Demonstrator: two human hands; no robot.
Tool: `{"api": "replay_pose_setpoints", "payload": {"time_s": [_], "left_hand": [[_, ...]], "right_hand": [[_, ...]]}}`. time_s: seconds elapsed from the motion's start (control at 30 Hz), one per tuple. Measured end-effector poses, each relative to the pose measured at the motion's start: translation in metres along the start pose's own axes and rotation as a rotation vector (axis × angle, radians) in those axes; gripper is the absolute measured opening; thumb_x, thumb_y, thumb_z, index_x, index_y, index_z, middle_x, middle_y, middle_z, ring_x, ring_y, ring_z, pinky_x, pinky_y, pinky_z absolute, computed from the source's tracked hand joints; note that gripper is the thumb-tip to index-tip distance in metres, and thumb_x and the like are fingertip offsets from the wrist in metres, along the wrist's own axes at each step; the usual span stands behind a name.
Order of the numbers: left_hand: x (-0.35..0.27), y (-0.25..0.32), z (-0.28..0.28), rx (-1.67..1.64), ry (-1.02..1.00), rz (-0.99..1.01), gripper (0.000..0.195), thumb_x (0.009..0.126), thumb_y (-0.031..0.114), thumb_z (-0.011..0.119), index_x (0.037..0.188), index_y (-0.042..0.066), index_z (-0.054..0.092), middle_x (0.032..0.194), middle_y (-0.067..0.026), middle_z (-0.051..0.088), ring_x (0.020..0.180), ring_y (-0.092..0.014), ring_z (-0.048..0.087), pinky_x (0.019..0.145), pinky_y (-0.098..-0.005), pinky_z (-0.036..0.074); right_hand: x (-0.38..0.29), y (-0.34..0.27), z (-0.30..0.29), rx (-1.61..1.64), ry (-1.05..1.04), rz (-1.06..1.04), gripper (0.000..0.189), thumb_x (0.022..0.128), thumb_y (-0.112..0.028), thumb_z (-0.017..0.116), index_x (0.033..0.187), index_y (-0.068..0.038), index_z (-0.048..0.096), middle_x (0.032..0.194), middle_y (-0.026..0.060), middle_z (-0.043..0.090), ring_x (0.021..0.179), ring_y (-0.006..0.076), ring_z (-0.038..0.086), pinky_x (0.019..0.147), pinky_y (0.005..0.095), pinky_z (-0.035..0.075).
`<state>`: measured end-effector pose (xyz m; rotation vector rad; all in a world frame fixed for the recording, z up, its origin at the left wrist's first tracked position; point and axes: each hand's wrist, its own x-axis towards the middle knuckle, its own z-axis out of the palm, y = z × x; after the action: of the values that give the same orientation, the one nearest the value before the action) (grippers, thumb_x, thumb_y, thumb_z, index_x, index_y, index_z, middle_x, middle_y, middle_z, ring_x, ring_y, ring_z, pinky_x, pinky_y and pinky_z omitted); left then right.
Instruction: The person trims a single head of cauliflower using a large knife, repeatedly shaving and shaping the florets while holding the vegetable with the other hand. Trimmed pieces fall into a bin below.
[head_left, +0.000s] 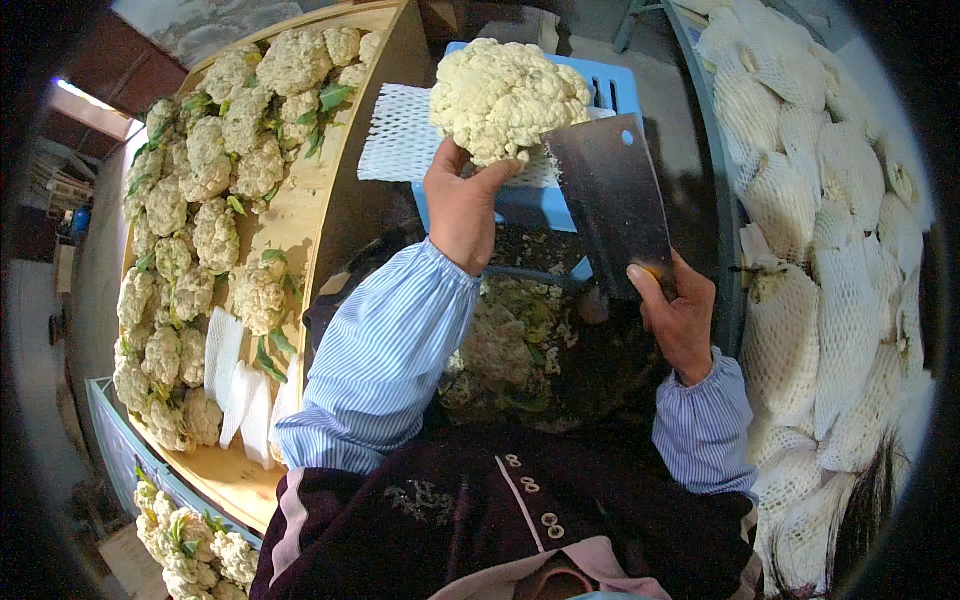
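Note:
A large cauliflower head (510, 97) is held up from below by my left hand (469, 202), thumb and fingers about its base. My right hand (679, 315) grips a broad, dark cleaver (611, 202) by its handle, mostly hidden in the fist. The cleaver's blade points up, its upper left corner close beside the cauliflower's lower right side; whether they touch I cannot tell. Behind the cauliflower, a white foam mesh sleeve (397, 135) lies flat on a blue plastic stool or crate (536, 206).
Left stands a wooden bin (322, 217) of untrimmed cauliflowers (210, 157) and foam sleeves (244, 405). Along the right, cauliflowers in foam mesh (780, 330) fill a long container. More cauliflowers (195, 547) lie lower left. Cauliflower scraps (510, 345) lie below my hands.

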<state>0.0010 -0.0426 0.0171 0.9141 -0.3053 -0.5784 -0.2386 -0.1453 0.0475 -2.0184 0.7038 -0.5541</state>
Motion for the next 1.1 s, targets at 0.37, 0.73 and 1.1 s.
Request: {"api": "replay_pose_setpoints", "payload": {"time_s": [0.37,0.73,1.1], "left_hand": [[-0.016,0.018,-0.025,0.121,0.044,-0.076,0.035,0.089,0.003,0.07,0.121,-0.007,0.06,0.107,-0.0122,0.068,0.095,-0.016,0.066,0.087,-0.0307,0.054],[-0.016,0.027,-0.031,-0.005,0.047,-0.175,0.037,0.093,0.012,0.07,0.121,-0.008,0.057,0.107,-0.0099,0.065,0.092,-0.017,0.064,0.086,-0.0351,0.057],[-0.009,0.02,-0.027,-0.005,0.086,-0.177,0.039,0.091,0.02,0.074,0.115,-0.008,0.061,0.099,-0.0083,0.066,0.083,-0.016,0.065,0.077,-0.0357,0.06]], "right_hand": [[0.001,-0.014,0.021,0.37,-0.198,0.289,0.035,0.095,-0.016,0.065,0.124,0.001,0.059,0.085,0.0082,0.067,0.044,0.0095,0.051,0.036,0.0258,0.041],[0.002,-0.027,0.038,0.323,-0.192,0.275,0.029,0.095,-0.016,0.066,0.116,0.002,0.058,0.081,0.0078,0.066,0.045,0.0106,0.052,0.038,0.0267,0.042],[-0.012,-0.04,0.048,0.244,-0.087,0.187,0.023,0.096,-0.014,0.064,0.111,0.003,0.057,0.078,0.0054,0.065,0.045,0.0099,0.053,0.037,0.0261,0.043]]}}
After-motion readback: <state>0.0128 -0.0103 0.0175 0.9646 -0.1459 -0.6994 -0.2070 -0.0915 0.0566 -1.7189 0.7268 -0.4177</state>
